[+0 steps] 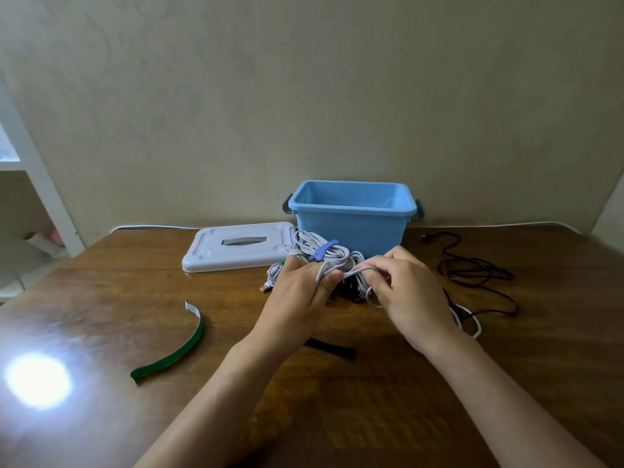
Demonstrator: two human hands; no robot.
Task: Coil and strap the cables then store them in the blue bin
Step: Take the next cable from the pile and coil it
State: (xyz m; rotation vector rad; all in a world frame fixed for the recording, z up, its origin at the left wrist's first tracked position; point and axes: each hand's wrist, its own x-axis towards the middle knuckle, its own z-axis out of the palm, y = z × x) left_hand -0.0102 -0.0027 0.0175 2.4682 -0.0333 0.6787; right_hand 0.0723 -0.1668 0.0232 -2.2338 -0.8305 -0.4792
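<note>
My left hand (300, 295) and my right hand (405, 292) both grip a white cable (353, 272) above the table's middle; its loose tail (472, 324) trails off to the right. Just behind my hands lies a coiled white cable bundle (317, 253) tied with a blue strap (325, 248). The open blue bin (353, 216) stands behind it by the wall. An uncoiled black cable (476, 273) sprawls at the right. A green strap (175, 349) lies loose at the left, and a black strap (332, 348) lies under my wrists.
The bin's white lid (236, 249) lies flat left of the bin. The wooden table (101, 298) has a bright light glare at the near left. A white shelf (30, 170) stands off the table's left side.
</note>
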